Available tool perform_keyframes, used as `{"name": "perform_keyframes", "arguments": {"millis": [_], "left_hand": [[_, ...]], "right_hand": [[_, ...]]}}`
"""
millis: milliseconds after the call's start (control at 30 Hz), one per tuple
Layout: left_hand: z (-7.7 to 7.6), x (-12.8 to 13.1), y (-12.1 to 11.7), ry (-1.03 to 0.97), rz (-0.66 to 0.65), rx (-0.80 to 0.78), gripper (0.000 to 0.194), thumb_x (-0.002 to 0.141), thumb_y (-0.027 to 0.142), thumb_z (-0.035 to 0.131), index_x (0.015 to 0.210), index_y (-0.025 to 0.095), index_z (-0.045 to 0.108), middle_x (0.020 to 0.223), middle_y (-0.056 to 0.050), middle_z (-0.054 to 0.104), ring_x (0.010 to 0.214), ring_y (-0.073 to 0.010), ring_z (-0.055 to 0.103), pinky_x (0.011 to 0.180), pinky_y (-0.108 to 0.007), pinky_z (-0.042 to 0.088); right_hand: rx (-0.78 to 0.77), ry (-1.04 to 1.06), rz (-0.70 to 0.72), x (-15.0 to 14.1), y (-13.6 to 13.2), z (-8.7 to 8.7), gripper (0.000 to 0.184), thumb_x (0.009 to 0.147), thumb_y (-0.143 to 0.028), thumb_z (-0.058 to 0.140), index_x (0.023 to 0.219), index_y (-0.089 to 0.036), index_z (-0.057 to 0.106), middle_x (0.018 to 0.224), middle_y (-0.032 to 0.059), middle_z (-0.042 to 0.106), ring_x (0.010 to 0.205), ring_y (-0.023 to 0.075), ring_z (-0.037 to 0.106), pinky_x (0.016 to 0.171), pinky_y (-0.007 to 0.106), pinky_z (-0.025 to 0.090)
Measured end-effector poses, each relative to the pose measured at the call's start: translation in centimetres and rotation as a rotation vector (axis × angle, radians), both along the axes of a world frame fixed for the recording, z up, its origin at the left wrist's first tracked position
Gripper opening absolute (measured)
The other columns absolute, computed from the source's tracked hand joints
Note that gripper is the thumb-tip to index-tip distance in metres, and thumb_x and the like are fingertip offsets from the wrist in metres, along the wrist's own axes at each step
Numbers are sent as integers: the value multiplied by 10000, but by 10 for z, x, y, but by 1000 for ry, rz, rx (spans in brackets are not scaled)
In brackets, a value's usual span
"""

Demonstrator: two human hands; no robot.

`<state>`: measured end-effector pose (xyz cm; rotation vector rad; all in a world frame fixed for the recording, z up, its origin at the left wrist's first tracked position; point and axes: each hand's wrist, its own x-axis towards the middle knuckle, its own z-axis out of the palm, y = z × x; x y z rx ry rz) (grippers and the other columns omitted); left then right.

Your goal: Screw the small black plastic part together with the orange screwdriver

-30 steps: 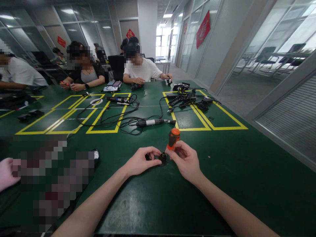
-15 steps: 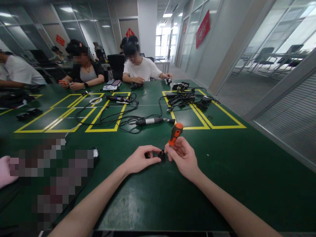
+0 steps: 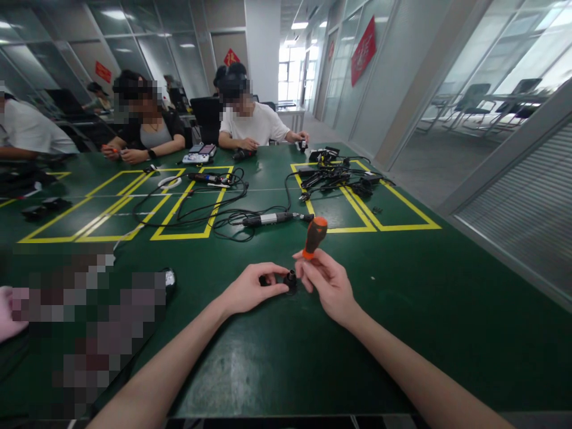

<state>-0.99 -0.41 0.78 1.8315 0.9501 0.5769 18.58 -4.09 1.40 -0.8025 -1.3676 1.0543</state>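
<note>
A small black part with a short round neck (image 3: pixel 290 280) rests on the green table; its exact kind is too small to tell. My left hand (image 3: pixel 260 287) grips it from the left, thumb and forefinger closed about its side. Just right of the part, my right hand (image 3: pixel 328 283) holds a screwdriver (image 3: pixel 315 236) with a dark grey and orange handle. The handle points up and leans slightly right. Fingers hide the shaft and tip, so I cannot tell whether it touches the part.
Beyond my hands lies a corded, silver-and-black pen-shaped tool (image 3: pixel 270 219). A tangle of black cables (image 3: pixel 335 176) sits within yellow tape outlines. Blurred objects (image 3: pixel 120 316) lie at left, with another person's hand (image 3: pixel 11 313) beside them. Co-workers (image 3: pixel 254 125) sit across the table (image 3: pixel 402 333).
The screwdriver handle tilted further right, then came back a little more upright. My right hand has shifted slightly up and left; the left keeps its grip on the black part. The view drifted slightly.
</note>
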Motion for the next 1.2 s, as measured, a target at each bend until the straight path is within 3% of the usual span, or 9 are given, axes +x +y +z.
{"name": "perform_keyframes", "arguments": {"millis": [200,400,533,667,900,1100,1200], "left_hand": [[-1,0,-1,2,-1,-22,399,794,340,775,1155,173,749,782,21,669,691,-129,545,694,-257,416],[-5,2,-4,-8,-9,43,338,800,288,771,1117,170,753,880,-8,707,729,-135,582,706,-255,450],[-4,3,-5,23,-14,98,313,829,272,751,1121,160,739,944,-31,716,748,-137,594,720,-256,468],[0,2,-6,48,-35,118,259,849,269,734,1087,165,735,953,-29,716,745,-133,588,713,-250,468],[-1,2,-6,53,-42,129,237,850,270,741,1064,168,747,934,-21,711,744,-134,588,717,-252,470],[-2,3,-7,34,-24,93,475,846,262,733,1313,217,657,997,-12,727,761,-137,590,739,-265,483],[1,3,-7,38,-11,65,513,846,271,730,1342,222,608,1017,-13,729,767,-140,593,740,-269,484]], "right_hand": [[-31,47,-52,-3,-1,0,328,907,-490,723,850,-244,514,644,-22,683,457,100,492,471,237,460],[68,-48,-112,2,-2,4,172,888,-355,760,827,-204,705,810,36,688,550,114,545,491,253,485],[44,-18,-26,3,-3,1,216,980,-393,651,882,-208,703,751,14,663,507,103,544,496,257,481],[-1,36,10,1,-4,-3,250,954,-461,683,1022,-221,662,775,19,706,527,117,574,526,269,524],[6,-58,-62,3,-2,4,257,889,-446,758,832,-208,680,717,27,698,515,124,563,502,270,523],[22,-21,-29,2,0,1,356,955,-540,646,833,-206,672,721,17,656,486,110,544,485,272,495],[-15,24,-50,1,0,-4,317,902,-524,719,934,-217,648,739,12,689,507,114,559,507,265,521]]}}
